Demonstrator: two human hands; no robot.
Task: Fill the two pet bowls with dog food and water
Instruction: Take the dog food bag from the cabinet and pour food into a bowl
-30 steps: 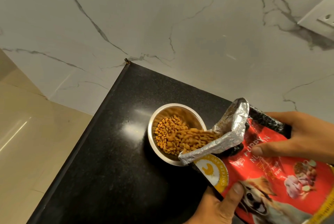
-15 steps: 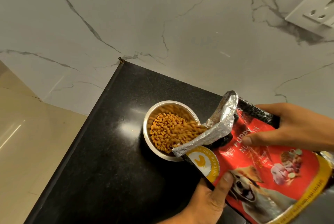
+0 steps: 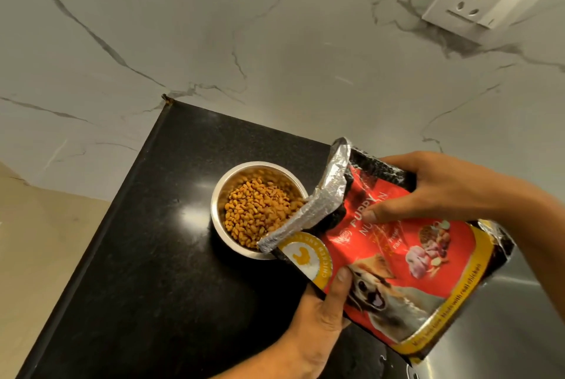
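Note:
A steel pet bowl stands on the black counter, heaped with orange-brown kibble. A red dog food bag with a silver foil mouth is tilted over the bowl's right rim. My left hand grips the bag's lower edge with the thumb on the printed front. My right hand holds the bag's upper side, fingers wrapped over it. Only one bowl is in view.
A white marble wall rises behind the counter, with a white power socket at the upper right. A steel sink surface lies at the lower right. The counter's left edge drops to a beige floor.
The flow of kibble from the bag has stopped and the bag's mouth has lifted slightly off the pile. The bowl holds more food than a second ago.

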